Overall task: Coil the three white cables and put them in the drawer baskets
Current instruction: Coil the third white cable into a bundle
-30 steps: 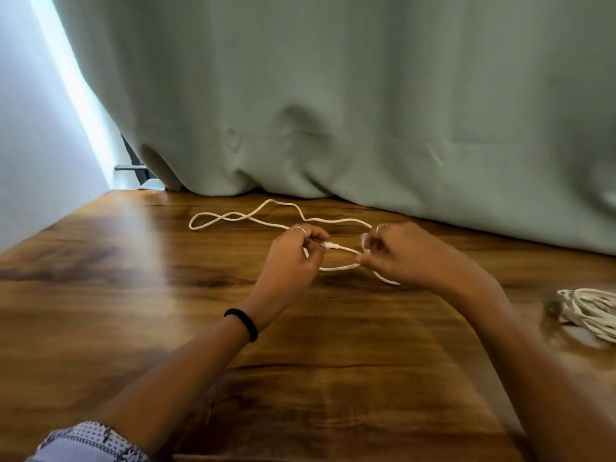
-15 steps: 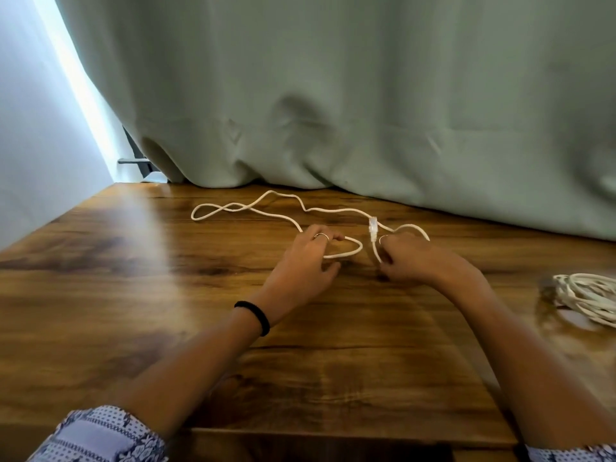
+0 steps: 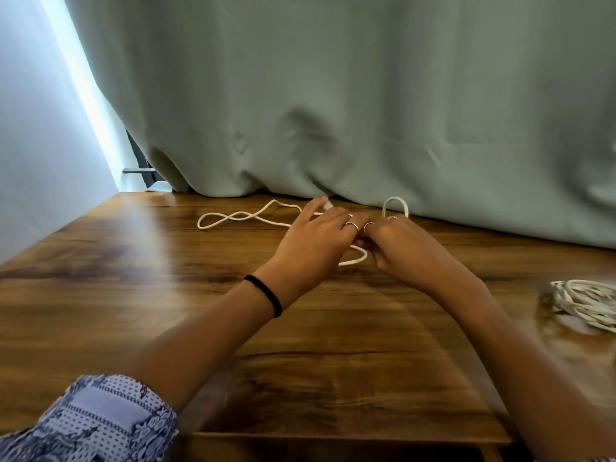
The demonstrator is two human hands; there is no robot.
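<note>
Two hands work the loose cable [image 3: 240, 217]: the left hand [image 3: 313, 241] lies flat-fingered on it, the right hand [image 3: 403, 248] pinches a loop. This looks like the coiling step, so next comes gathering the slack into further loops.

The white cable [image 3: 240, 217] vanishes beneath both hands [image 3: 313, 241], its held stretch hidden, while the coiled bundle [image 3: 586, 303] right of them is cut off.

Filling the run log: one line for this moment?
left hand: on cable | right hand: holds loop | coiled bundle: table's right edge
</note>
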